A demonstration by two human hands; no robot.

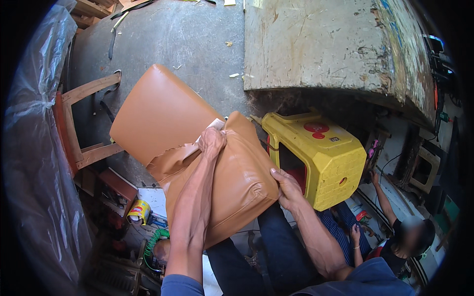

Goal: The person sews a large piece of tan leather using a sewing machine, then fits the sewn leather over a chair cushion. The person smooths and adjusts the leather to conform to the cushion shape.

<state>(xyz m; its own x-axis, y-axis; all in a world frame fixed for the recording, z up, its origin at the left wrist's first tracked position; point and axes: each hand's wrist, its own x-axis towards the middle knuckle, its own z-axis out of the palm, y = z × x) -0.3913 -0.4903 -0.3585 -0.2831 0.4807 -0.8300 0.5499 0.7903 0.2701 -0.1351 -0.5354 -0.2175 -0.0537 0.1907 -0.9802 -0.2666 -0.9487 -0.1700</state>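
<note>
A chair-like piece covered in tan leather-look material lies across my lap and the floor. Its smooth padded panel (pixel 163 108) extends to the far left, and its boxy padded end (pixel 242 182) is nearer me. Between the two, the loose leather cover (pixel 173 160) is creased and has a ragged edge. My left hand (pixel 212 140) is closed in a fist on this cover, near a pale strip of its underside. My right hand (pixel 289 189) grips the right corner of the boxy end, thumb on top; its other fingers are partly hidden.
A yellow plastic stool (pixel 321 158) lies on its side at the right, close to my right hand. Beyond it is a worn wooden table (pixel 316 44). A wooden frame (pixel 74 123) and plastic sheeting (pixel 39 148) are at the left. Another person (pixel 395 246) sits at the lower right.
</note>
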